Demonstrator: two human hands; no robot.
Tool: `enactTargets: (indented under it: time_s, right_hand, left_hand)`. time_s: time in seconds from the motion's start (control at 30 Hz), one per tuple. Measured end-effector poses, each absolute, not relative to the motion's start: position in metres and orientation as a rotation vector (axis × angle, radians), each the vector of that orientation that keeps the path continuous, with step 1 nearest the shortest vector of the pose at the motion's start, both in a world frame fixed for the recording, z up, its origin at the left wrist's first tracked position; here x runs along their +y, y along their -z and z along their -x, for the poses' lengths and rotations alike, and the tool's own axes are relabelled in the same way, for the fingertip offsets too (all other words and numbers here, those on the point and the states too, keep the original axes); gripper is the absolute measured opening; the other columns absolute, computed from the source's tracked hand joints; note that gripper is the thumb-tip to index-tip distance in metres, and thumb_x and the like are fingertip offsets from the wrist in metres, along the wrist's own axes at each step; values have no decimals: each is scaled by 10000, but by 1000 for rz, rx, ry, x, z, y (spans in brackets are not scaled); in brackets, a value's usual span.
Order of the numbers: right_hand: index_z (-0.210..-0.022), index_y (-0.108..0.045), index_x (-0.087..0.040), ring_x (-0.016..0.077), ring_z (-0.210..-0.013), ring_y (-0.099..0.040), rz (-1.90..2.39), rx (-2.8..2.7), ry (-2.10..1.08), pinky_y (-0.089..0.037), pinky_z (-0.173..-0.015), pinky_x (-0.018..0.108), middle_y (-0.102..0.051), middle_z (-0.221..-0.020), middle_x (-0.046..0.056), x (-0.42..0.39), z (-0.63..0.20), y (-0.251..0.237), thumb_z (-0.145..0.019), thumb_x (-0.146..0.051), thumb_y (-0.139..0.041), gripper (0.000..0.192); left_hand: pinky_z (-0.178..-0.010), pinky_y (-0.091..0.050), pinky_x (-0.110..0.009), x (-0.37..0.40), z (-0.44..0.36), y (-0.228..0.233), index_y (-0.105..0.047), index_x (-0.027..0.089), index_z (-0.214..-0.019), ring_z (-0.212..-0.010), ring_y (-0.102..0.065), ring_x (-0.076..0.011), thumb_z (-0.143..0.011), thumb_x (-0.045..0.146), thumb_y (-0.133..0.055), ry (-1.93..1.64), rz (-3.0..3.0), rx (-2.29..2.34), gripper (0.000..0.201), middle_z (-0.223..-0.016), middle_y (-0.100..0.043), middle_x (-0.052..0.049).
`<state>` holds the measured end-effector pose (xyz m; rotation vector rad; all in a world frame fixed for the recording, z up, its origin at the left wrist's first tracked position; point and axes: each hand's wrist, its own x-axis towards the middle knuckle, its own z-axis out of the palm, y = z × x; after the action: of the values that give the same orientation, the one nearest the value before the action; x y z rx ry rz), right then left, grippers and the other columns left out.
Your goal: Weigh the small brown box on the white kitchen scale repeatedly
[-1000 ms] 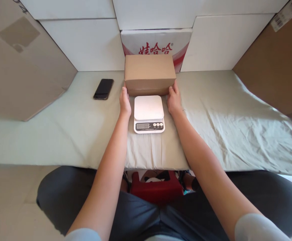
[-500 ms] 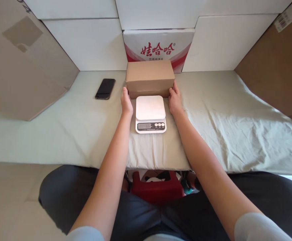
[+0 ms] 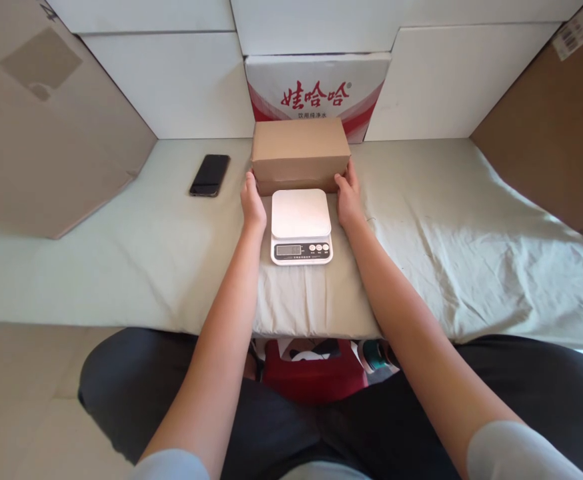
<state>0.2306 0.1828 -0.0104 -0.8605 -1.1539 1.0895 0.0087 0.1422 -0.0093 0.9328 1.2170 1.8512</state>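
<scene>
A plain brown cardboard box (image 3: 300, 150) stands behind a white kitchen scale (image 3: 301, 213). My left hand (image 3: 253, 202) grips the box at its left end, and my right hand (image 3: 348, 195) grips the right end with the thumb on its front face. Most of the fingers are hidden behind the box's sides. The scale lies between my wrists with nothing on its platform. Its small display is too faint to read, and three round buttons sit to the right of it.
A black phone (image 3: 210, 175) lies left of the box on the pale green cloth (image 3: 171, 267). Behind the box stands a white and red carton (image 3: 316, 77). Large cardboard boxes flank the table at left (image 3: 46, 147) and right (image 3: 546, 133). A red stool (image 3: 314, 383) is below the edge.
Both hands keep their hold on the cardboard box, which stays nearly in place. The view shifts very slightly; the scale and phone have not moved.
</scene>
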Motion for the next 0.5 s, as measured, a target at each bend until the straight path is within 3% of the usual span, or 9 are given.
enactTargets:
  time_s: [0.1,0.27,0.5]
  right_hand:
    - [-1535,-525,-332,211,-1674,-354,887,-1171,-1074,-269,-1428,414,-481,-1721,-67,179,-230,7,-790,-521,-664,781]
    - [-1533,-533,-331,241,-1640,-413,885,-1210,-1058,-286,-1418,444,-530,-1685,-43,176,-230,4,-825,-552,-642,749]
    - [-1438,-604,-317,256,-1600,-453,919,-1232,-1032,-269,-1416,461,-635,-1584,-23,171,-228,0,-804,-481,-632,656]
  left_hand:
    - [-1311,-354,-321,143,-8,8,-667,211,-1397,-1591,-465,-202,-1046,639,-397,-1879,-909,1247,616,-1620,-601,-108]
    - [-1307,-365,-344,143,-7,6,-664,196,-1417,-1602,-450,-251,-1005,752,-396,-1851,-935,1223,742,-1605,-607,-142]
    - [-1309,-366,-366,138,-12,1,-671,212,-1398,-1561,-507,-243,-1042,669,-383,-1823,-949,1206,647,-1520,-682,-121]
